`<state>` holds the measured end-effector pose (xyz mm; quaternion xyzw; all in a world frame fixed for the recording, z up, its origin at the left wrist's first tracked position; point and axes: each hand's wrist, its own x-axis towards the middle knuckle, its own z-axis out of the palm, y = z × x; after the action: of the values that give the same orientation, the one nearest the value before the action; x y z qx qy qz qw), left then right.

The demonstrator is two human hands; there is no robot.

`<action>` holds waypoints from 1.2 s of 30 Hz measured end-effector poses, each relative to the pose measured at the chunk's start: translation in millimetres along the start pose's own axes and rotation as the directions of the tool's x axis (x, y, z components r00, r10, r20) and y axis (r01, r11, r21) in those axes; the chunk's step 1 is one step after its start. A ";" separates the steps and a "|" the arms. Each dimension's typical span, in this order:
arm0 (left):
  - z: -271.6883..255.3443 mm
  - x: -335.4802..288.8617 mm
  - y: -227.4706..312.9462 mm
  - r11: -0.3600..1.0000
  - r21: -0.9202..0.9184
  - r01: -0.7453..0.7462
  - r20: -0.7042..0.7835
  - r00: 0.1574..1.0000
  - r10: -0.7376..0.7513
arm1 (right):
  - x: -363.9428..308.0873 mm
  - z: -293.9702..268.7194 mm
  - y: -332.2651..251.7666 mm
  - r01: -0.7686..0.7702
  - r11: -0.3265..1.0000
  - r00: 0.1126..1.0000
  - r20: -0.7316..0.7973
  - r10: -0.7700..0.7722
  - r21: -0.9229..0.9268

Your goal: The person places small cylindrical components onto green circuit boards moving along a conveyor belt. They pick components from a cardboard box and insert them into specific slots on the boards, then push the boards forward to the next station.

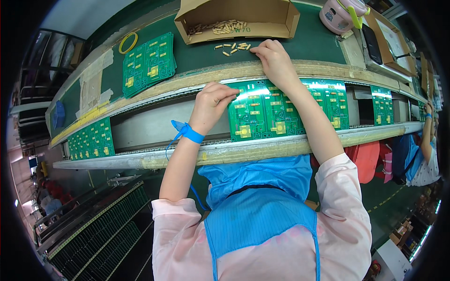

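Observation:
My left hand (214,105), with a blue wrist strap (191,134), is closed in a pinch at the upper left corner of a green circuit board (250,114). Whatever is between its fingertips is too small to make out. Reaching across the boards, my right hand (275,61) has thumb and fingers drawn together beside a small pile of loose resistors (234,46), tan with coloured bands. I cannot make out what that pinch holds. My right forearm covers part of a neighbouring circuit board (335,105), which carries a few resistors.
Behind the loose pile, an open cardboard box (281,31) contains many more resistors. Stacked boards (149,65) and a yellow tape roll (128,43) lie to the left. Other boards (91,139) sit along the rails (154,160). A pink bucket (342,16) stands at the back right; a co-worker's arm (427,131) shows far right.

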<state>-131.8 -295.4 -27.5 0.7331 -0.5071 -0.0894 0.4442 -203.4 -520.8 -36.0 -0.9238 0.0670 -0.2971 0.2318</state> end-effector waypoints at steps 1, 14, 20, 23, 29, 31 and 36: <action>0.5 0.3 0.9 1.000 0.012 -0.008 0.003 1.000 0.008 | -0.4 0.2 -0.2 0.003 1.000 1.000 -0.007 -0.003 -0.008; 7.4 0.0 6.7 0.989 0.133 -0.068 0.049 0.997 0.062 | -0.9 0.5 0.4 -0.014 1.000 1.000 -0.014 0.015 0.026; 6.7 1.4 7.4 0.997 0.074 -0.031 0.034 0.999 0.028 | -0.8 -0.3 1.6 -0.010 0.999 1.000 -0.008 0.010 0.035; 5.3 0.9 6.2 0.990 0.118 -0.071 0.052 0.997 0.065 | -0.7 0.0 1.9 -0.011 0.999 1.000 -0.004 0.012 0.041; 0.8 -0.3 18.7 0.961 0.258 -0.102 0.086 0.993 0.083 | 0.6 0.4 -0.3 0.002 0.999 1.000 -0.016 -0.001 0.040; -8.2 -1.4 30.0 0.939 0.323 -0.115 0.151 0.986 0.069 | 1.9 -3.2 -1.2 -0.011 0.999 1.000 -0.008 0.011 0.039; -35.6 -34.8 21.4 0.934 0.349 0.084 -0.020 0.996 -0.082 | 4.7 -25.8 0.5 -0.207 0.934 0.972 -0.051 0.231 0.290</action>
<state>-141.7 -248.7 -1.7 0.8212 -0.4824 -0.0148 0.3043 -214.5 -532.5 -15.3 -0.8547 0.1363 -0.3144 0.3899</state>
